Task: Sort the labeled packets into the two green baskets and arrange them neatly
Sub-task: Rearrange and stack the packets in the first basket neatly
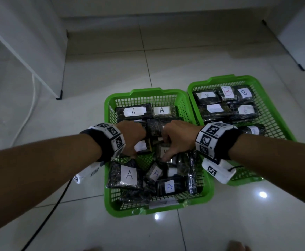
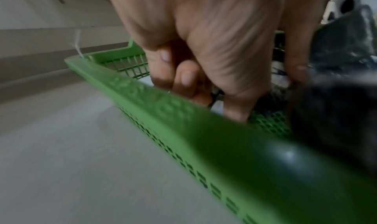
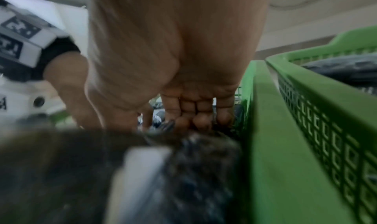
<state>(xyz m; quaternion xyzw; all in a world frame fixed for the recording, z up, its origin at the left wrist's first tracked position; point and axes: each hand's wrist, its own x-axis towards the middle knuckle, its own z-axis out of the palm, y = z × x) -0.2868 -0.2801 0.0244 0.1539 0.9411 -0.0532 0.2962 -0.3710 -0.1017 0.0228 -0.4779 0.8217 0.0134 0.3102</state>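
Note:
Two green baskets stand side by side on the tiled floor. The left basket (image 1: 144,92) holds several dark packets labelled A (image 1: 133,112), tidy at the far end and jumbled at the near end (image 1: 129,174). The right basket (image 1: 218,78) holds rows of packets labelled B (image 1: 244,92). Both hands reach into the middle of the left basket. My left hand (image 1: 137,142) curls its fingers (image 2: 187,77) round a white-labelled packet (image 1: 141,146). My right hand (image 1: 168,142) curls its fingers (image 3: 202,119) over a dark packet (image 1: 155,126), thumb pointing down.
A white cable (image 1: 33,98) and a black cable (image 1: 57,200) run along the floor left of the baskets. A white furniture leg (image 1: 59,96) stands at the far left and a white cabinet (image 1: 300,42) at the far right. Toes (image 1: 237,246) show at the bottom edge.

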